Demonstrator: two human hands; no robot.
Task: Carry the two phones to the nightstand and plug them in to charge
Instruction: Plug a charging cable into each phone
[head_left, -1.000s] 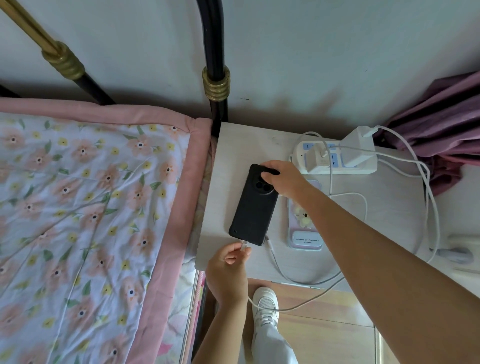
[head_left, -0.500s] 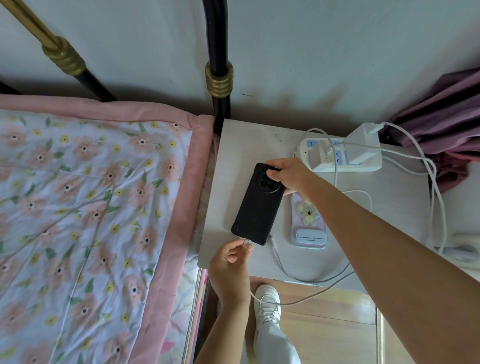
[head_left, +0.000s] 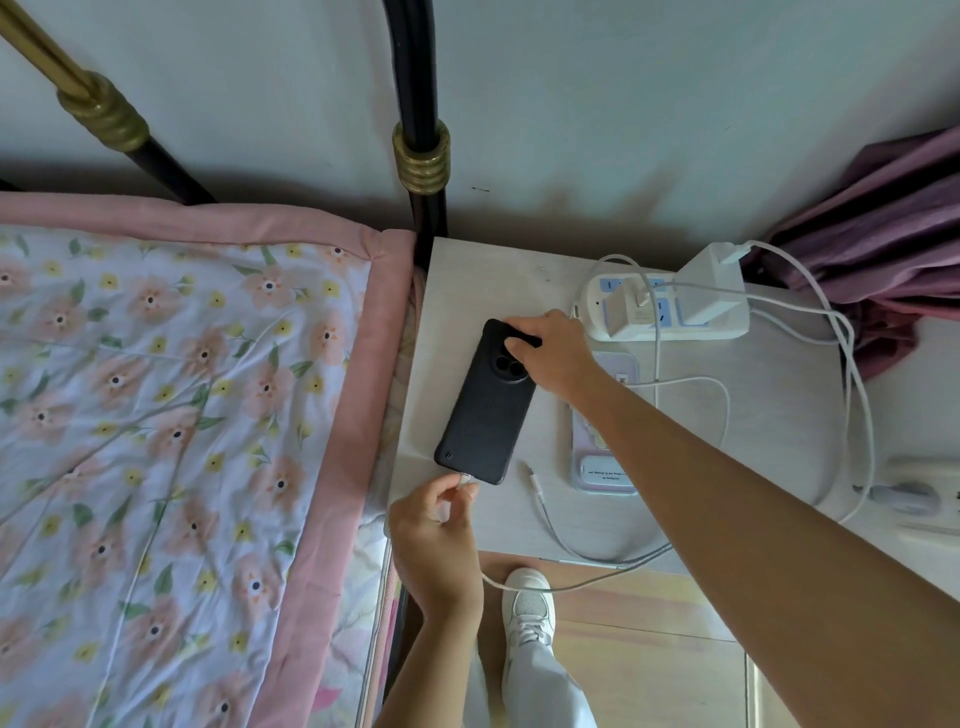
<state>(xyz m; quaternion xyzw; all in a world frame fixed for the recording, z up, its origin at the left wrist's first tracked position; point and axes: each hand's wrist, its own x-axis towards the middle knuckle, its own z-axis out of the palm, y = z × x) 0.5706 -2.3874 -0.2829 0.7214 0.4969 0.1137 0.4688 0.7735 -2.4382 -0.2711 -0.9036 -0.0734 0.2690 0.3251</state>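
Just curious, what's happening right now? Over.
Left hand pinching plug at black phone. Right hand steadying it. Spare cable alongside.

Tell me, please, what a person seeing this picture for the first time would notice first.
The eye goes first to the black matte phone lying face down on the pale wooden nightstand. The right hand steadies its top end, and the left hand pinches a white charging plug at its lower edge. Beside it lies a lilac flower-patterned phone, partly under the right arm.

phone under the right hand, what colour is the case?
Black, matte, camera side up. Head view, the only one.
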